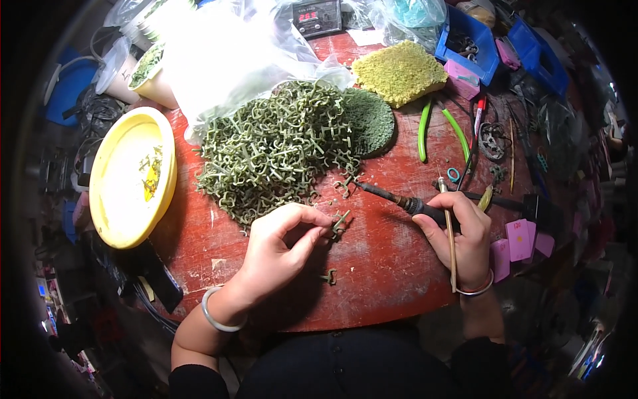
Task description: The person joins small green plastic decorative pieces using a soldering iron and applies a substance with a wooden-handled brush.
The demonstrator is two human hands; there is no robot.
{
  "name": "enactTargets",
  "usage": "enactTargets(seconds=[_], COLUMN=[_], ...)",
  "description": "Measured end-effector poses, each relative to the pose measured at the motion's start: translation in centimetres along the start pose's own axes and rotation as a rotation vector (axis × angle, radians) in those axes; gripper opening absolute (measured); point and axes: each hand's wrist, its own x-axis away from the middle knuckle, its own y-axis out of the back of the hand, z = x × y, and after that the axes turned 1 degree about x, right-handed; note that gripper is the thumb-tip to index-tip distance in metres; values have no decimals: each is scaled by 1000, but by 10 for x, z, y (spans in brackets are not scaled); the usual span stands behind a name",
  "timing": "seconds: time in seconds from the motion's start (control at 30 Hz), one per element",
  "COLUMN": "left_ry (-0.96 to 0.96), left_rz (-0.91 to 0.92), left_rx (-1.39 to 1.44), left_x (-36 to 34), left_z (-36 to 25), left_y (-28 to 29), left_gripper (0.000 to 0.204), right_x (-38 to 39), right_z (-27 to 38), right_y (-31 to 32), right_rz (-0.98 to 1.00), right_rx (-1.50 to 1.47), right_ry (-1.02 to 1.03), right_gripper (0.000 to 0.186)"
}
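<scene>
My left hand [276,249] pinches a small green piece [341,221] over the red worktable [379,292]. My right hand [462,236] grips a black pen-like iron [402,203] with a metal tip, along with a thin wooden stick [452,259] that has a pale tip. The iron's point is beside a loose green piece [344,188] at the edge of a large heap of small bent green pieces [272,146]. Another small piece [329,276] lies below my left hand.
A yellow basin [106,189] stands left. Behind are white plastic bags [236,50], cups [156,83], a yellow textured block [399,70], a green round pad [369,120] and blue bins [482,63]. Green-handled tools [425,130], cords and pink blocks [520,236] lie at right.
</scene>
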Motion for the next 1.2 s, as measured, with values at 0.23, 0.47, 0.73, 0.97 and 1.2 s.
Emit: enactTargets(seconds=[0.23,0.47,0.73,0.97,1.2], left_ry=[187,138,135,123,-82], left_rz=[139,21,97,115,85], left_rx=[184,207,136,-3,-293], left_x=[1,-4,-2,1,1], left_z=[-11,-12,-11,-14,-29], left_y=[4,8,9,13,11], left_gripper=[13,12,13,11,17], right_x=[1,0,0,1,2], right_z=[-1,0,-3,1,1], right_y=[1,1,-2,3,6], right_rz=[4,-6,-26,99,85], right_rx=[6,10,12,9,18], right_ry=[0,3,-2,-60,-58], right_gripper=[30,30,29,27,27])
